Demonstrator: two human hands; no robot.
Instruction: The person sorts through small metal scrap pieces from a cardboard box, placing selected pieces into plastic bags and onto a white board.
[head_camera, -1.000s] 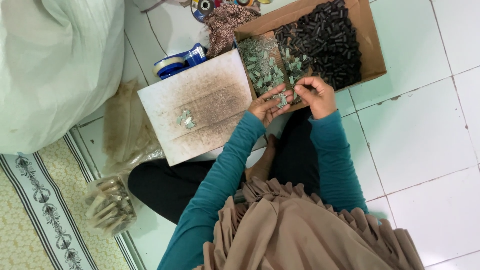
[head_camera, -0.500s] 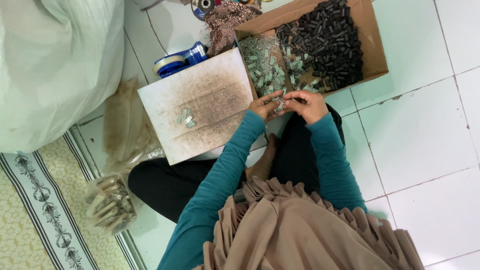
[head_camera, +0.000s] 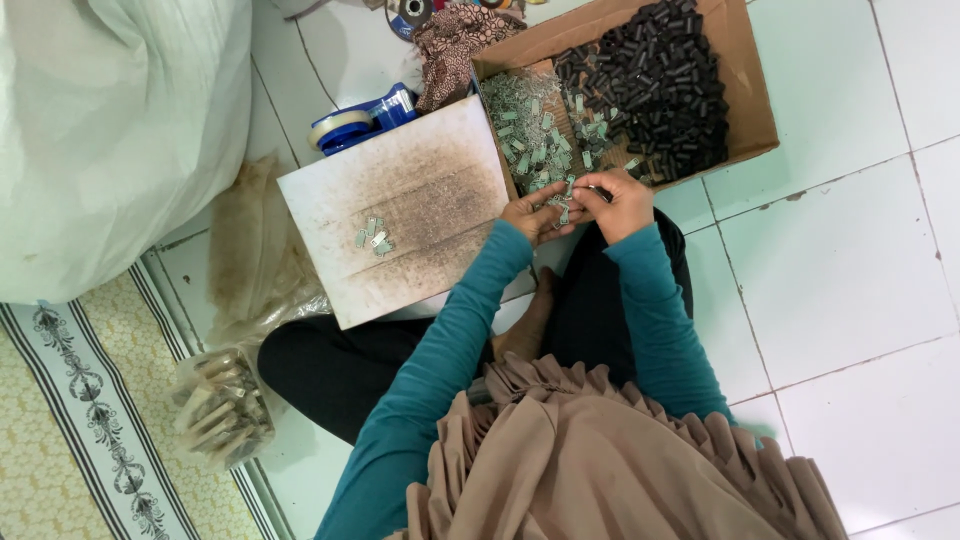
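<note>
My left hand (head_camera: 533, 213) and my right hand (head_camera: 622, 203) meet at the near edge of a cardboard box (head_camera: 752, 95). Both hold small pale green metal pieces (head_camera: 565, 198) between the fingers. The box holds a heap of the same green pieces (head_camera: 525, 125) on its left side and a pile of small black cylindrical parts (head_camera: 665, 85) on its right. A stained white board (head_camera: 420, 195) lies just left of my hands, with a few finished green pieces (head_camera: 373, 238) resting on it.
A large white sack (head_camera: 110, 130) fills the upper left. A blue tape dispenser (head_camera: 360, 120) and a patterned cloth (head_camera: 450, 40) lie behind the board. A clear bag of parts (head_camera: 222, 408) rests on the tiled floor by a patterned mat (head_camera: 60, 440).
My right hand has drawn back from the box toward my left hand, and the two hands now work together on small pieces at the box's edge.
</note>
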